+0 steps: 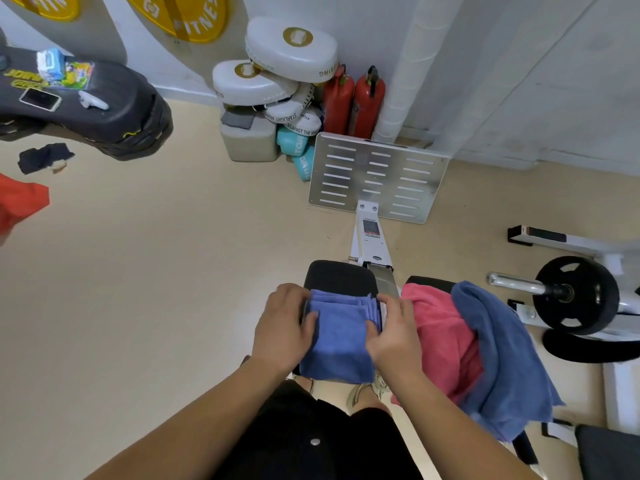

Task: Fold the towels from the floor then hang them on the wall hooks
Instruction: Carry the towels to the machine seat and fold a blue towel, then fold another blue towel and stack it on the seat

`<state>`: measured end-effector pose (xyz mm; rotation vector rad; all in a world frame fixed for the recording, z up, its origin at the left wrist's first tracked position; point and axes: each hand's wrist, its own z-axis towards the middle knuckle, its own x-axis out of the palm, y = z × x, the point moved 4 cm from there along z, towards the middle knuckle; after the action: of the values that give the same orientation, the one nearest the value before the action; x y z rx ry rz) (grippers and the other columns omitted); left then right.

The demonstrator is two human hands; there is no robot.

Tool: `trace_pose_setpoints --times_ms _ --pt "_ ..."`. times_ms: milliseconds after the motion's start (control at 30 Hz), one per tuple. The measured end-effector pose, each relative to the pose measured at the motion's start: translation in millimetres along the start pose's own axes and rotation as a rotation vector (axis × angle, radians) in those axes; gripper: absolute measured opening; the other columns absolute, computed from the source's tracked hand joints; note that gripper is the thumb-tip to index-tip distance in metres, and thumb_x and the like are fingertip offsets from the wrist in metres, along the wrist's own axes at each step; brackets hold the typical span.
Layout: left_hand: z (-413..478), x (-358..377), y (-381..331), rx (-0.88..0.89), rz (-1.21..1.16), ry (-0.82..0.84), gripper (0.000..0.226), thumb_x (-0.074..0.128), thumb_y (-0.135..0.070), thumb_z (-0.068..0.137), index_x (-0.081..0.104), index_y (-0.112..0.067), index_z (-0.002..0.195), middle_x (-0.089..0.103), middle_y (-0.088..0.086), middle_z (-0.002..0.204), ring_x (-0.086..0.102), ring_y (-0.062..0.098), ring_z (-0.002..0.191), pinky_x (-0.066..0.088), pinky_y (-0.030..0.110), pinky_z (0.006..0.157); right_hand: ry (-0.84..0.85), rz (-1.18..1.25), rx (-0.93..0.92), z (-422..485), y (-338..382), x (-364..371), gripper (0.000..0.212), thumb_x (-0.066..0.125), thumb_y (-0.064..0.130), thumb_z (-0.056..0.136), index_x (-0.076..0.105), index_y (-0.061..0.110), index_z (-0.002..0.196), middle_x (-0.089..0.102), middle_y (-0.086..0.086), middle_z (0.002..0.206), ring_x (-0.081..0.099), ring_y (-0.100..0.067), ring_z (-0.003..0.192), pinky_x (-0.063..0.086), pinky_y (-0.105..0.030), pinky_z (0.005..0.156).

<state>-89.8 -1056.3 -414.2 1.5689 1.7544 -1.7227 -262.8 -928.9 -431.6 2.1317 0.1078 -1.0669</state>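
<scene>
Beige floor [138,271], grey wall [519,64], red extinguishers [353,102] in corner.

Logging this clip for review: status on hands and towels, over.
Left hand, right hand grip folded blue towel at its sides, on black pad. Pink towel, darker blue towel unfolded at right. Nothing in the way.

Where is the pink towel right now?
The pink towel lies crumpled right of centre in the head view, beside the folded blue towel that the left hand and right hand grip, partly under a loose blue towel.
</scene>
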Motion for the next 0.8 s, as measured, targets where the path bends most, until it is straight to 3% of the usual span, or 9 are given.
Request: trace_pose_setpoints --times_ms 67,133,233,300,467,600,700,800 --pt "-9.8 6.1 -10.5 0.318 0.118 0.111 0.029 0.059 -0.032 0.095 0.068 -0.025 0.121 0.060 -0.007 0.136 0.057 0.016 0.123 0.043 0.022 0.099 -0.063 -0.079 -0.256 -7.5 4.4 -3.7 0.043 0.072 0.014 0.083 0.063 0.016 0.125 0.055 -0.005 0.131 0.054 -0.023 0.119 0.048 -0.034 0.102" --pt "-17.8 20.7 -8.9 0.365 0.198 0.341 0.057 0.061 -0.045 0.091 0.054 -0.027 0.144 0.044 -0.006 0.157 0.042 0.017 0.144 0.033 0.027 0.115 0.046 -0.188 -0.413 -14.0 1.7 0.6 0.052 0.074 0.027 0.080 0.065 0.014 0.129 0.055 -0.010 0.142 0.053 -0.028 0.130 0.048 -0.041 0.109" --pt "-17.5 34.5 5.2 0.280 0.334 0.502 0.093 0.065 -0.055 0.088 0.016 -0.030 0.163 0.008 -0.007 0.172 0.009 0.015 0.158 0.012 0.033 0.127 0.414 -0.399 -0.317 -17.5 -14.4 7.2 0.084 0.070 0.052 0.082 0.036 0.032 0.156 0.029 0.004 0.167 0.029 -0.020 0.152 0.031 -0.039 0.124" --pt "-13.7 34.4 8.2 0.284 0.382 0.494 0.095 0.067 -0.052 0.090 0.011 -0.032 0.163 0.005 -0.009 0.172 0.006 0.014 0.158 0.008 0.033 0.127 0.448 -0.443 -0.270 -15.3 -20.8 7.1 0.092 0.071 0.053 0.083 0.023 0.039 0.160 0.020 0.011 0.169 0.023 -0.015 0.154 0.030 -0.035 0.124" --pt "0.6 30.1 0.2 0.284 0.445 0.460 0.093 0.071 -0.049 0.087 0.017 -0.033 0.161 0.017 -0.009 0.169 0.014 0.015 0.157 0.011 0.037 0.128 0.378 -0.431 -0.250 -12.4 -9.3 13.9 0.092 0.069 0.050 0.085 0.019 0.037 0.161 0.018 0.007 0.170 0.021 -0.017 0.154 0.030 -0.036 0.122" --pt "3.5 27.4 -19.1 0.347 0.505 0.465 0.089 0.073 -0.046 0.082 0.030 -0.027 0.156 0.030 -0.003 0.163 0.025 0.022 0.152 0.018 0.038 0.126 0.422 -0.372 -0.182 -14.3 -12.7 4.3 0.095 0.072 0.050 0.085 0.019 0.035 0.162 0.011 0.003 0.172 0.016 -0.020 0.157 0.028 -0.037 0.123" --pt "-4.4 24.4 -33.6 0.377 0.458 0.423 0.080 0.070 -0.050 0.081 0.043 -0.024 0.151 0.039 0.000 0.159 0.034 0.024 0.149 0.027 0.039 0.123 0.357 -0.228 -0.105 -18.2 -20.7 -20.3 0.077 0.071 0.042 0.090 0.036 0.028 0.157 0.032 0.003 0.163 0.034 -0.019 0.149 0.035 -0.033 0.117" --pt "-11.6 34.2 -53.1 0.450 0.432 0.340 0.055 0.065 -0.044 0.088 0.058 -0.024 0.138 0.052 -0.002 0.147 0.049 0.022 0.136 0.043 0.036 0.111 0.279 -0.140 -0.063 -24.8 -31.3 -48.4 0.049 0.065 0.034 0.095 0.056 0.024 0.142 0.055 0.005 0.142 0.053 -0.016 0.131 0.041 -0.026 0.106"
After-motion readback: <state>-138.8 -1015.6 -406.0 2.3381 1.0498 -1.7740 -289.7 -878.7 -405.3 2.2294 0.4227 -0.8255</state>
